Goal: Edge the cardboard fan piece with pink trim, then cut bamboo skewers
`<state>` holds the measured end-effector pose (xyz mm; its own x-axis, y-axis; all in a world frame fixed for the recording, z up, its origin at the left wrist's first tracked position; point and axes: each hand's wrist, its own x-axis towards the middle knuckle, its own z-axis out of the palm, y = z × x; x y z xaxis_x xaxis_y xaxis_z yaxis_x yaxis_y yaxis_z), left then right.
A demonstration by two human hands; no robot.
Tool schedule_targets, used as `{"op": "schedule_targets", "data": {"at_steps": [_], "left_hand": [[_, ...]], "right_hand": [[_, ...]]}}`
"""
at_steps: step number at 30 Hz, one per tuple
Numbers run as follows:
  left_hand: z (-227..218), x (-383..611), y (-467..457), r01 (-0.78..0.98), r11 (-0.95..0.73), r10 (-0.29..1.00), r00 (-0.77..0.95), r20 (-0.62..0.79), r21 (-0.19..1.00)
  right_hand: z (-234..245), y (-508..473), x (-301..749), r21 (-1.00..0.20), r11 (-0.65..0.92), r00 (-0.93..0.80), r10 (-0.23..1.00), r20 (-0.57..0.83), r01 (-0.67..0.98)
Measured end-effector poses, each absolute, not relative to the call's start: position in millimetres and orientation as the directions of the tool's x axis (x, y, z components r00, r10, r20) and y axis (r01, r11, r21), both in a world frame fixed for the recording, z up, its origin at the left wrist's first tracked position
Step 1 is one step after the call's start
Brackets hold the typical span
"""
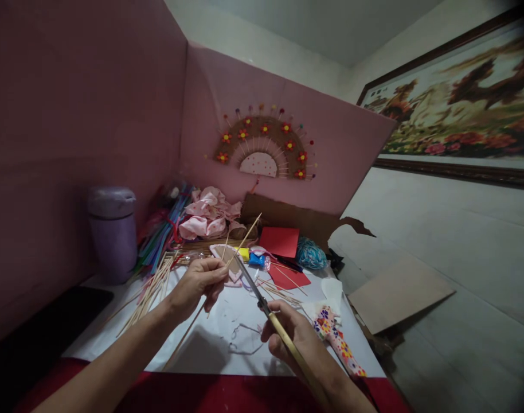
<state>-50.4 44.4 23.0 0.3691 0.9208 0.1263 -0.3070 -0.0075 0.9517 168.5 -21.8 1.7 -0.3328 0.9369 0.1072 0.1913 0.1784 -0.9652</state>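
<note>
My left hand point(197, 284) is closed, pinching thin bamboo sticks point(247, 235) between thumb and fingers. One long stick slants up to the right above the fingers, and its lower end runs down toward the table's front. A shorter stick rises beside it. My right hand point(294, 332) is wrapped round a pair of scissors point(255, 291) with yellowish handles. The blades point up and left, with their tips at the long stick just right of my left fingers. Behind the sticks lies a cardboard shape edged in pale pink point(234, 267), partly hidden.
White paper point(159, 350) covers the table. Loose sticks point(152, 292) and pipe cleaners point(159, 229) lie left, near a purple tumbler point(112, 235). Pink cloth point(210, 212), red paper point(279, 241) and blue yarn point(312, 253) sit behind. A flower-patterned piece point(337, 338) lies right.
</note>
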Motion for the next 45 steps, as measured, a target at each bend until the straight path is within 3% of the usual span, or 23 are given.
{"op": "schedule_targets", "data": {"at_steps": [5, 14, 24, 45], "left_hand": [[27, -49, 43, -0.324, 0.024, 0.928, 0.359, 0.099, 0.946], [18, -44, 40, -0.190, 0.061, 0.879, 0.476, 0.038, 0.980], [22, -43, 39, -0.110, 0.081, 0.880, 0.475, -0.019, 0.991], [19, -44, 40, -0.043, 0.015, 0.883, 0.469, 0.007, 0.999]], "right_hand": [[-3, -22, 171, -0.948, 0.172, -0.315, 0.946, 0.082, 0.269], [5, -16, 156, -0.956, 0.192, -0.412, 0.907, 0.086, 0.221], [4, -12, 153, -0.952, 0.187, -0.396, 0.915, 0.079, 0.243], [-9, -8, 152, -0.953, 0.208, -0.398, 0.911, 0.107, 0.221]]}}
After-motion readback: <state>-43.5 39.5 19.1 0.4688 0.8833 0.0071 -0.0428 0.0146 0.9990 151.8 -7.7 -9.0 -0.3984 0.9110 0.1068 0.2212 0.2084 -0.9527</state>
